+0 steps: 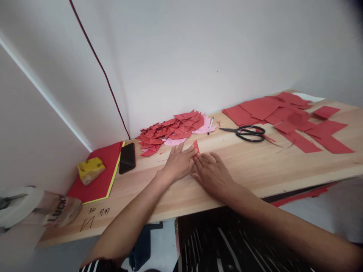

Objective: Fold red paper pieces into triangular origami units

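Note:
A small piece of folded red paper [196,145] lies on the wooden table, mostly covered by fingers, with a pointed tip showing. My left hand [179,162] holds it down from the left, its fingertips on the paper. From the right, my right hand [213,174] meets it, fingertips pressed at the paper's near edge. The two hands almost touch, and the paper's lower part is hidden beneath them. Just beyond sits a heap of folded red paper pieces [172,128], with some pink paper [174,141] under it.
Black-handled scissors [251,133] and a pen [210,125] lie behind my right hand. Red paper sheets [261,109] spread over the right side. At left are a phone [127,158], a red pad [99,189] with a yellow packet [91,170], and a clear bottle [61,209].

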The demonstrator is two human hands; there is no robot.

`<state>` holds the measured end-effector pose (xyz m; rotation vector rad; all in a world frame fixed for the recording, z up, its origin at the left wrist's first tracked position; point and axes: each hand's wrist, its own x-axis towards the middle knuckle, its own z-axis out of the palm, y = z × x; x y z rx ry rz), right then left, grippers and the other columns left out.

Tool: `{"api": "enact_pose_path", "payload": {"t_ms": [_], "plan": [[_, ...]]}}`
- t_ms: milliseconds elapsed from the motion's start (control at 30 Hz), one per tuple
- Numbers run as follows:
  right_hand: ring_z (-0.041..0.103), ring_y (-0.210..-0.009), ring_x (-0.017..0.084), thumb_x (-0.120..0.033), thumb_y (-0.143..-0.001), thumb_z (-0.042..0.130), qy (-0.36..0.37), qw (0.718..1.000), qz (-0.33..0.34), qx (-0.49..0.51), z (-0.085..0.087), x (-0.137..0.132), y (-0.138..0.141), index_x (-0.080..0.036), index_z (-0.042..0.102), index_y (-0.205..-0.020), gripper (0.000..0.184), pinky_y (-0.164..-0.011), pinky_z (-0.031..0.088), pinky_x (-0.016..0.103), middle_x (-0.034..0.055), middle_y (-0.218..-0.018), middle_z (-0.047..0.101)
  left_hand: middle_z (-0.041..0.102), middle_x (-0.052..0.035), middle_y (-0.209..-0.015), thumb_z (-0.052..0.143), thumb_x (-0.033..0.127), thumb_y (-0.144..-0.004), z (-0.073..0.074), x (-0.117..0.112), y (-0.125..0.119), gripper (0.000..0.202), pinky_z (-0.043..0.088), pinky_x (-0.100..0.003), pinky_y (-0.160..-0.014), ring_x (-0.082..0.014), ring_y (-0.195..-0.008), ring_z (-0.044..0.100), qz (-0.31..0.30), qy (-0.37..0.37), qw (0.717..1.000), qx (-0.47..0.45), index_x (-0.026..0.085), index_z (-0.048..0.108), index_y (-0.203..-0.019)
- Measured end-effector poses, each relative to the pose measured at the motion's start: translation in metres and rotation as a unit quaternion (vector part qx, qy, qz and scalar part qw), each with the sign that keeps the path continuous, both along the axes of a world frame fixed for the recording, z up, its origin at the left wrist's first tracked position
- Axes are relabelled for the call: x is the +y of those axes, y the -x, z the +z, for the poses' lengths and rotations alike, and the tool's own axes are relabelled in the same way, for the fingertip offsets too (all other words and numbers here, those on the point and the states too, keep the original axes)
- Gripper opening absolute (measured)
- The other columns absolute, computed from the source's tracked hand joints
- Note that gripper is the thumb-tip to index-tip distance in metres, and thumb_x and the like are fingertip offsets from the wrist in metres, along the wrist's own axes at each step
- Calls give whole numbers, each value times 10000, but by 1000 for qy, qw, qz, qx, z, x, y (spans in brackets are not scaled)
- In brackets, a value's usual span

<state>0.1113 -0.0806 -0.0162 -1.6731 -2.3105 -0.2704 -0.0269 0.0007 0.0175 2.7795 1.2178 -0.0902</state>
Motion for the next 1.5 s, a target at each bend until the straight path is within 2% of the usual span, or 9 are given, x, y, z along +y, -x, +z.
{"api": "enact_pose_path", "payload": {"t_ms": [267,600,733,800,900,1067,1167,1333,1500], "plan": [[540,-1095,300,-387,-920,528,8,999,-27,18,3,3,1,-49,609,-1226,463,-1036,319,454,172,-1162,657,269,30,-1564,251,320,-945,4,5,-15,538,204,-617,-1131,-333,-1455,167,12,25,999,29,279,340,-1474],[516,-1159,307,-388,-924,516,26,999,-29,26,4,4,0,-51,666,-1159,437,-1055,308,460,193,-1211,653,277,-9,-1564,219,370,-966,8,17,-40,538,146,-672,-1116,-362,-1460,108,28,13,998,45,230,335,-1472],[530,-1145,305,-357,-935,497,27,999,-25,28,3,4,-2,-84,676,-1160,397,-1042,314,472,165,-1167,684,256,-16,-1572,184,468,-979,7,5,-31,562,170,-624,-1135,-339,-1468,97,16,37,999,26,240,325,-1473],[541,-1125,302,-303,-939,484,19,999,-13,26,1,4,-3,-105,679,-1163,357,-1031,320,478,156,-1160,689,275,-15,-1565,146,463,-988,6,-6,-22,564,178,-563,-1161,-298,-1474,107,6,30,1000,3,241,318,-1477],[536,-1134,305,-268,-942,465,13,1000,-17,21,-1,4,-2,-98,659,-1199,364,-1030,321,485,170,-1194,670,345,-3,-1535,121,448,-995,3,-17,-15,555,186,-544,-1167,-265,-1473,136,13,20,1000,-14,251,339,-1466],[536,-1145,304,-350,-950,460,29,999,-26,15,-1,3,-1,-102,661,-1193,401,-1050,312,489,167,-1209,664,354,-6,-1528,164,429,-994,1,-5,-24,538,188,-578,-1152,-298,-1459,178,29,-8,1000,3,224,421,-1420],[538,-1140,298,-375,-945,473,22,999,-29,17,-1,3,-1,-116,664,-1187,403,-1046,321,481,162,-1195,670,321,7,-1541,182,457,-985,6,2,-30,550,173,-600,-1148,-332,-1454,173,33,14,999,23,239,390,-1445],[534,-1122,303,-390,-943,480,24,999,-36,28,-2,3,0,-50,641,-1199,455,-1047,307,474,192,-1168,668,277,25,-1556,170,467,-979,13,1,-31,563,118,-634,-1144,-354,-1463,105,50,45,997,30,259,359,-1466],[544,-1107,301,-391,-923,525,18,999,-19,30,0,4,-6,-20,572,-1280,516,-1029,308,468,202,-1174,656,215,32,-1575,101,480,-981,5,5,-21,581,112,-637,-1142,-324,-1474,38,56,96,994,-3,281,278,-1497]]}}
